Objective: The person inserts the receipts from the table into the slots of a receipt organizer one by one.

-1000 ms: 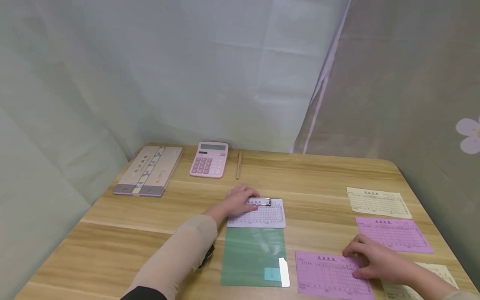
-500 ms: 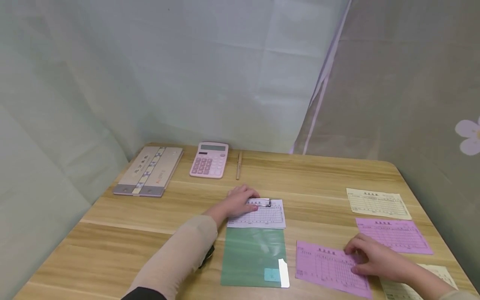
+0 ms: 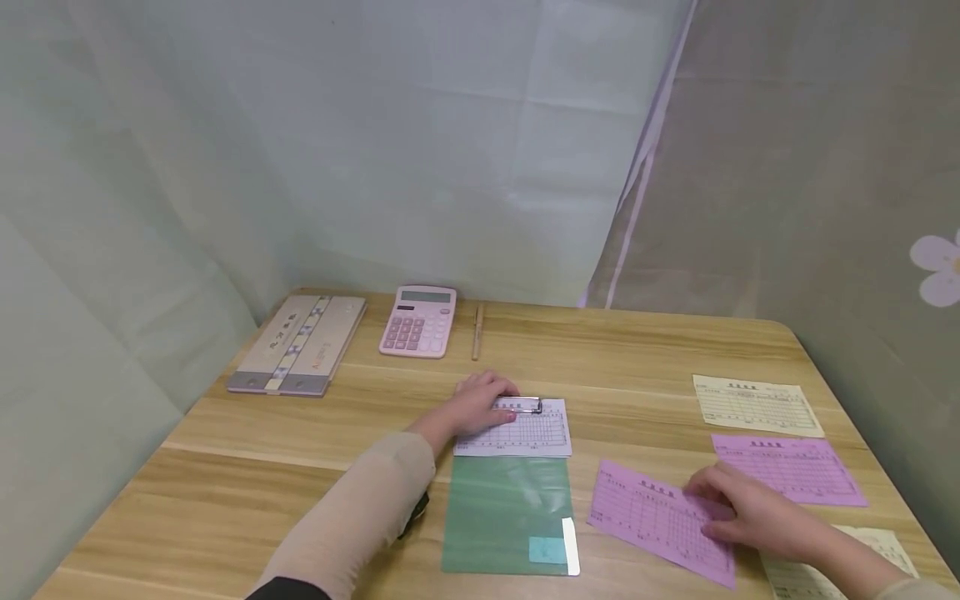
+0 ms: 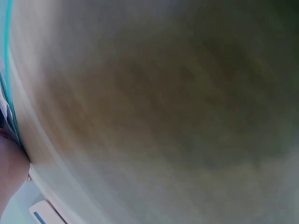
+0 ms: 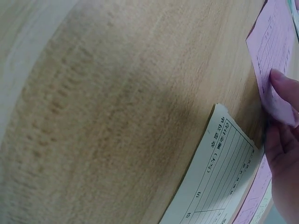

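I see the right hand [image 3: 753, 512] pinch the rectangular purple paper slip [image 3: 648, 517], now slid farther askew on the wood-grain desk [image 3: 637, 358] beside the translucent green plastic clipboard [image 3: 502, 508]; it seems controlled. I can't tell the left hand's [image 3: 480, 406] grip.

We take this for an office-style desk [image 3: 637, 358] set within hanging cloth [image 3: 420, 150], which fills the upper frame; whether the building is a home or an office, we cannot tell. A notebook [image 3: 297, 343], calculator [image 3: 417, 323] and pen [image 3: 477, 333] left of centre, a clipboard [image 3: 502, 517] at lower middle and ruled forms [image 3: 648, 518] at lower right show us deskwork.
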The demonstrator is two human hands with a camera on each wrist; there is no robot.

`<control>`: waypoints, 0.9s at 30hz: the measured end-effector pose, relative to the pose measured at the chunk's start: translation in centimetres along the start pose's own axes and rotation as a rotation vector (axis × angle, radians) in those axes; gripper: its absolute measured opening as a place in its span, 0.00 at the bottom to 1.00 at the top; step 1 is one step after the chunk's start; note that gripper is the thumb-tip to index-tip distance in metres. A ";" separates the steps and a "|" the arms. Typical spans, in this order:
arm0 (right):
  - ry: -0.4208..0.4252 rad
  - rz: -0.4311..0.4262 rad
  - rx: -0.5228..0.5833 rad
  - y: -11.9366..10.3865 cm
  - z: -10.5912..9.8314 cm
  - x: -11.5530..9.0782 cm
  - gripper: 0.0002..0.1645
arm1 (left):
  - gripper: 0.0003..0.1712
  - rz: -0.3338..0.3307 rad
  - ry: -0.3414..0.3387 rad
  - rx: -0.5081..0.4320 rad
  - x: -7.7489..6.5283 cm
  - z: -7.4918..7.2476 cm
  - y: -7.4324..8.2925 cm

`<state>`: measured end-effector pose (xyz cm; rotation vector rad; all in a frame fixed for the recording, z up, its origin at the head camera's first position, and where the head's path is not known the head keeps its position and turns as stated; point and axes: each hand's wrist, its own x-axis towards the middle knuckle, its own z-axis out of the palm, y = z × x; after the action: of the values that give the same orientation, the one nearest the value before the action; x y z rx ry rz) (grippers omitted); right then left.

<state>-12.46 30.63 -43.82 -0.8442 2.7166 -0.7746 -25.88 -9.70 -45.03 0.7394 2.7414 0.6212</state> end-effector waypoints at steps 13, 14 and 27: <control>0.000 0.176 0.025 0.5 -1.4 0.4 0.17 | 0.21 0.013 0.026 -0.008 -0.3 0.0 0.1; 0.004 0.186 0.020 0.5 -1.6 0.4 0.17 | 0.21 0.013 0.026 -0.007 -0.3 0.0 0.1; 0.144 0.196 -0.061 0.7 -2.0 1.6 0.19 | 0.21 0.012 0.019 -0.003 -0.4 0.0 0.3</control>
<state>-14.74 31.08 -42.60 -0.5402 2.9075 -0.7398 -25.46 -9.70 -44.85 0.7539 2.7545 0.6371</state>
